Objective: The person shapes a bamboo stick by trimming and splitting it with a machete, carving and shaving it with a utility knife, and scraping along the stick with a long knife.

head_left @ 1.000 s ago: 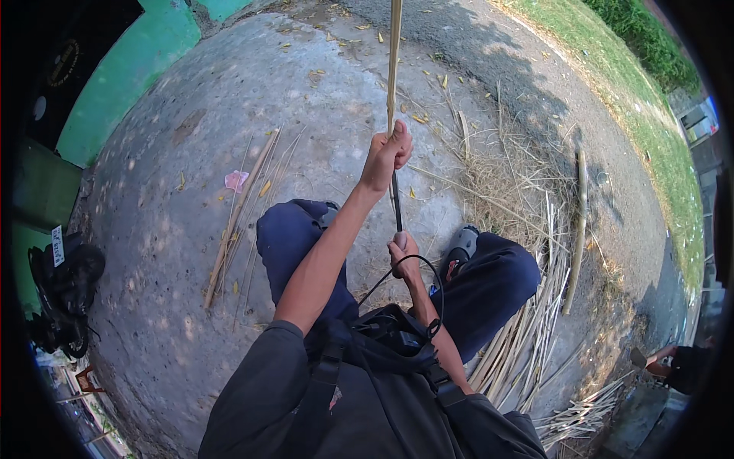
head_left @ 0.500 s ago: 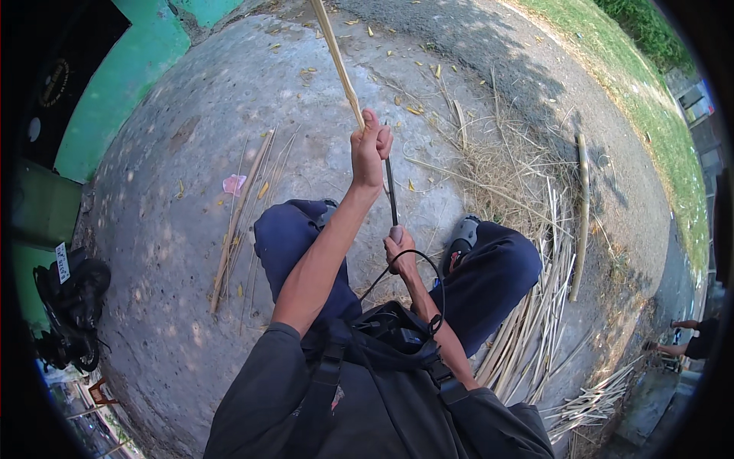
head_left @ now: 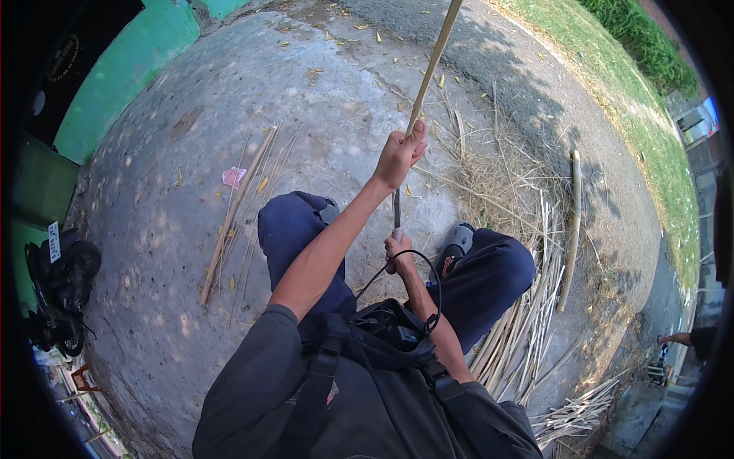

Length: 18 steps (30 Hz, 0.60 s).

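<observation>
A pale wooden strip (head_left: 434,65) slants up ahead of the person, running from the left hand (head_left: 399,158) away to the far side and a little right. That hand's grip is closed round it, thumb laid along the strip. Nearer in, the right hand (head_left: 399,251) has its grip wrapped about the handle of a knife (head_left: 397,205), its dark blade pointing away toward the left fist; whether blade and strip touch, I can't tell. A black cable (head_left: 439,291) loops beside the right wrist. On the ground (head_left: 160,252) to the left lie thin sticks (head_left: 238,214) and a pink scrap (head_left: 233,177); to the right, dry shavings (head_left: 505,183), a nearer heap of split strips (head_left: 527,329) and a thick pole (head_left: 573,229). Grass (head_left: 627,115) lies far right.
</observation>
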### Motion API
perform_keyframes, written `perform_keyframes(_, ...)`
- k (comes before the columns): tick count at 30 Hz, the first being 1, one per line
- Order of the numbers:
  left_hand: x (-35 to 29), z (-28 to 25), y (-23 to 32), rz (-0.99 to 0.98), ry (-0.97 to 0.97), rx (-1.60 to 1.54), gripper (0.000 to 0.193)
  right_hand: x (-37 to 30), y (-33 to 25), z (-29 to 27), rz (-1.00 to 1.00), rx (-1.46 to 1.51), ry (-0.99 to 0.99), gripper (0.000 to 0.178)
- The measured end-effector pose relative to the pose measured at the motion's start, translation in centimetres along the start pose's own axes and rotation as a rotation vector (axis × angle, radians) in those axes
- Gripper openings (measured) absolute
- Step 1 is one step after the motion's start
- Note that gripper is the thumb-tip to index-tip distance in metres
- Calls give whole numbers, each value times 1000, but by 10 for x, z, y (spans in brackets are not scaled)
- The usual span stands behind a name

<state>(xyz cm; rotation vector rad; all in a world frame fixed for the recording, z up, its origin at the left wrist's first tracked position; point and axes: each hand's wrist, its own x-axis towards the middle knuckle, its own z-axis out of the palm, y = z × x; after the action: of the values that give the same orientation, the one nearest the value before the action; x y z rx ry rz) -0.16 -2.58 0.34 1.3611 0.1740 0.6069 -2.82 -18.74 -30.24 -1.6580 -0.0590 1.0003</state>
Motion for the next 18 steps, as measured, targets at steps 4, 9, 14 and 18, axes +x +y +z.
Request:
perform_keyframes(4,4,15,9,-38,-178,42,67,11,-66,-16,-100,-23,39,11)
perform_keyframes(9,14,1,11,9,-266,206,66,-4,-178,-46,-286,-136,106,14)
perform_keyframes(14,27,-15,43,-138,-270,134,73,-49,-272,-67,-368,-127,92,24)
perform_keyframes(18,22,-15,64,25,-192,548,79,-89,-311,-74,-481,-200,-29,29)
